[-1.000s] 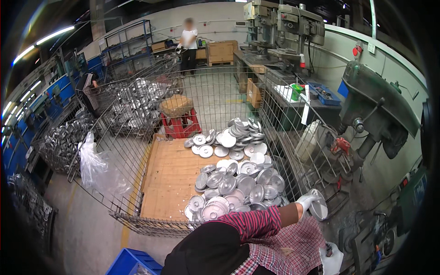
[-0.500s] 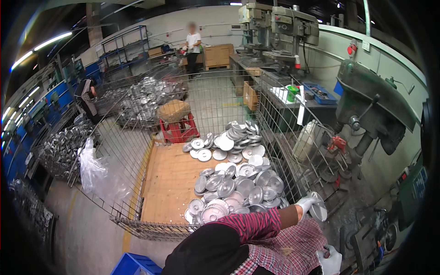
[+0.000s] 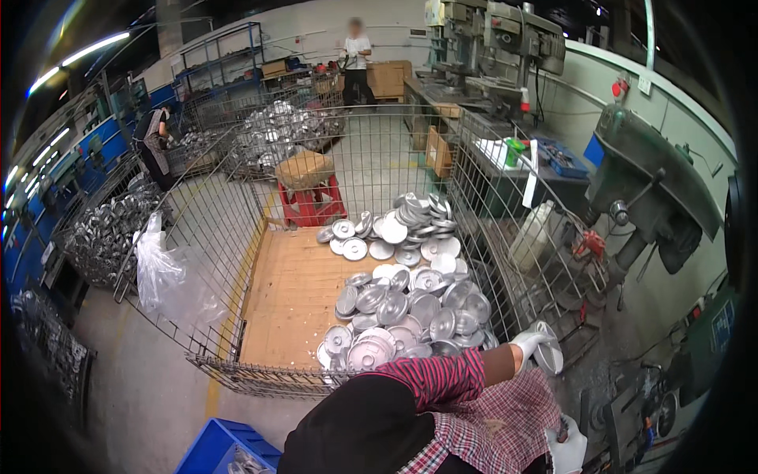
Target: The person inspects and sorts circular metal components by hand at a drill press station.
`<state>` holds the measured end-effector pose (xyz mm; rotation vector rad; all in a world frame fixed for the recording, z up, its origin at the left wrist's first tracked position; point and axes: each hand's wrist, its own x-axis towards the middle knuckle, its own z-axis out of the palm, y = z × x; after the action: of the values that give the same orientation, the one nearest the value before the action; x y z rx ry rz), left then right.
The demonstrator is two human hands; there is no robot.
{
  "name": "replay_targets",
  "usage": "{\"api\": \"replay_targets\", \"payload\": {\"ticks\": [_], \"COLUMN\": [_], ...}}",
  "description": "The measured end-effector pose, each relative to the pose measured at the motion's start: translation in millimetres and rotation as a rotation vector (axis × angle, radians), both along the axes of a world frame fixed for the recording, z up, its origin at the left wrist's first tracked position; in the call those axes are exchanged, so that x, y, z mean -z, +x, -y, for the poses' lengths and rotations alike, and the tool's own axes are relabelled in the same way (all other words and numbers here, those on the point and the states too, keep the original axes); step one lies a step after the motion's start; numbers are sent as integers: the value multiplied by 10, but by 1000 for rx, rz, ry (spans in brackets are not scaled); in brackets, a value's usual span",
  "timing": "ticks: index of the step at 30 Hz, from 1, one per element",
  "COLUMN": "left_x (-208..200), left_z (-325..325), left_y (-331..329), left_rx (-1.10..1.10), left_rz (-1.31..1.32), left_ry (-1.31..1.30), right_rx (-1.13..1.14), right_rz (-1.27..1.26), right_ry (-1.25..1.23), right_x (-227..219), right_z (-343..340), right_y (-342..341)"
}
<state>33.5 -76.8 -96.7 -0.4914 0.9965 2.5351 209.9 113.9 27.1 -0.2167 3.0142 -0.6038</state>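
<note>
My left arm, in a pink-and-black striped sleeve with a brown cuff, reaches across to the right. At its end, my left hand (image 3: 527,341), in a white glove, is closed on the edge of a round silvery metal disc (image 3: 550,357), tilted upright just outside the cage's near right corner. Lower down, beside the plaid apron (image 3: 505,415), my right hand (image 3: 568,450) also wears a white glove. Its fingers curl around a small dark thing that I cannot make out. Many similar discs (image 3: 426,304) lie heaped in the wire cage (image 3: 347,170) to the left.
A drill press (image 3: 647,174) stands at the right, with a whitish jug (image 3: 530,237) near it. Machine parts (image 3: 647,415) are at lower right. A blue crate (image 3: 225,446) sits at lower left. Beyond the cage are a red stool (image 3: 312,205) and two people working.
The view has shifted slightly, showing more of the blue crate. Both hands keep nearly the same place and grip. The person at the far left has straightened a little.
</note>
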Motion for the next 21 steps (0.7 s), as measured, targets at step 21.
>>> {"api": "replay_targets", "payload": {"ticks": [21], "left_x": [216], "left_z": [109], "left_y": [26], "left_rx": [75], "left_rz": [72], "left_ry": [99], "right_rx": [141], "right_rz": [-12], "right_ry": [-116], "right_x": [337], "right_z": [-203], "right_y": [-103]}}
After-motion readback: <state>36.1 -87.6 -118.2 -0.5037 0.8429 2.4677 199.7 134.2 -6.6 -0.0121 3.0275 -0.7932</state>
